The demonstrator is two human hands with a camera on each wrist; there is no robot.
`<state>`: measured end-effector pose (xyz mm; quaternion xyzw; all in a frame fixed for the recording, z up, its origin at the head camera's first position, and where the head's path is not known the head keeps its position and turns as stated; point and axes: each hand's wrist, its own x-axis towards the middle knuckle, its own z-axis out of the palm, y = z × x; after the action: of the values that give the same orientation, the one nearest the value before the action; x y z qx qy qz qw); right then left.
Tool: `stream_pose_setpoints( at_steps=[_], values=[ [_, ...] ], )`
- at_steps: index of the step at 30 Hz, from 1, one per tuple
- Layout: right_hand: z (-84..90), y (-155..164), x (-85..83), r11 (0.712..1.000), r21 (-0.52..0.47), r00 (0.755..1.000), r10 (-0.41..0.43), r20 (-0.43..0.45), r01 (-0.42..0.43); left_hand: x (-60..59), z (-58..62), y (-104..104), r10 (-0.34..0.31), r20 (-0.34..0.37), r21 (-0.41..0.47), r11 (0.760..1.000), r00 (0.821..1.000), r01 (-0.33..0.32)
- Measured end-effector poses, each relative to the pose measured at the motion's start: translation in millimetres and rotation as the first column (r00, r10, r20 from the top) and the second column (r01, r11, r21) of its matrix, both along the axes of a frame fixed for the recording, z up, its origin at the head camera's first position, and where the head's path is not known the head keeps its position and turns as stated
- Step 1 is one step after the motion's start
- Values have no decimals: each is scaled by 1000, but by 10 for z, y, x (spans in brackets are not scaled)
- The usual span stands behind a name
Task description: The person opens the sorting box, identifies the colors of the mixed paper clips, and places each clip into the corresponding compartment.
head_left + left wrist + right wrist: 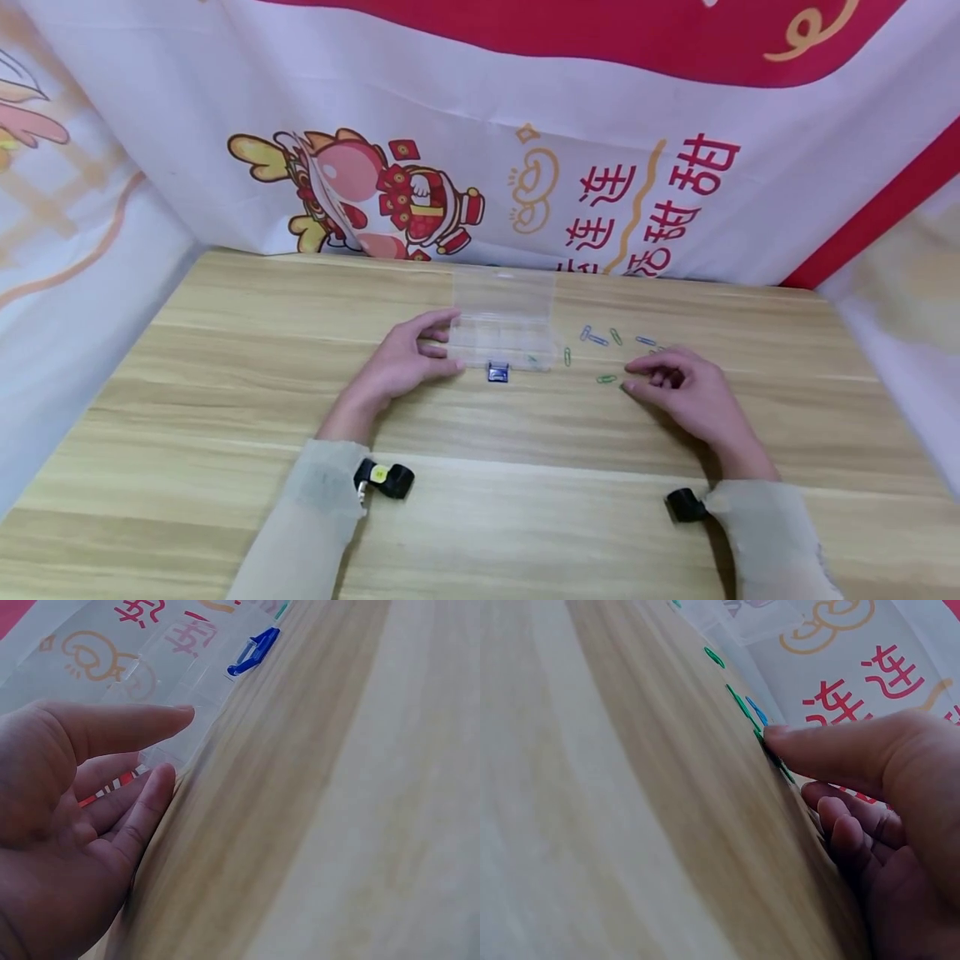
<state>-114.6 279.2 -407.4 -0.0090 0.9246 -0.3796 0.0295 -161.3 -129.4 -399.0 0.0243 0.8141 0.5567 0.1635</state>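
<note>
A clear plastic compartment box (501, 337) lies with its lid (502, 292) raised toward the cloth and a blue latch (498, 372) at its front. My left hand (408, 354) holds the box's left end, thumb at the front corner and index finger along the far side. Inside, near the right front, is a small green clip (533, 359). To the right, my right hand (686, 390) is low over the table, thumb and index finger apart. The thumb tip is at a green paper clip (739, 703), partly hidden by the hand.
Several blue and green paper clips are scattered right of the box, among them a green one (567, 357), a blue one (597, 340) and another green one (606, 379). A printed cloth (480, 92) hangs behind the wooden table (525, 517).
</note>
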Motion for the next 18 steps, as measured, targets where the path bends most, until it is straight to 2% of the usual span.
stream_pose_setpoints(
  at_steps=[18],
  values=[
    [-52, -67, -31, 997, 70, 996, -24, -84, 30, 1, -9, -12, 5, -2, 27, 1000, 1000, -5]
  ],
)
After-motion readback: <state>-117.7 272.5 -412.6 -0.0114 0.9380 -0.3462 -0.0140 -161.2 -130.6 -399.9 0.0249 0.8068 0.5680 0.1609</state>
